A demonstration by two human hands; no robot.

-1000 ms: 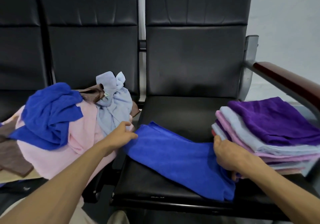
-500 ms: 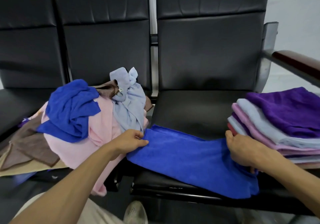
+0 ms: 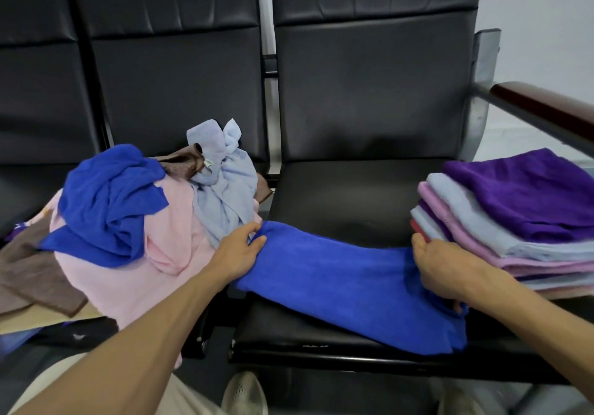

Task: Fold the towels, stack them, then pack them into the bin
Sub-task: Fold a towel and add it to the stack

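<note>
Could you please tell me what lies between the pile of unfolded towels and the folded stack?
In the head view, a blue towel spans that stretch of black seat, its ends held by the left hand and right hand.

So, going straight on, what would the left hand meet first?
The left hand pinches the blue towel; beyond that is bare seat, then probably the backrest, though depth is unclear.

Fuzzy matt cloth blue towel point(image 3: 347, 283), smooth black leatherette seat point(image 3: 347, 196), glossy wooden armrest point(image 3: 546, 109)

Open seat point(image 3: 347, 196) between crumpled towel heap point(image 3: 154, 254) and folded stack point(image 3: 501, 222); armrest point(image 3: 543, 106) beyond.
</note>
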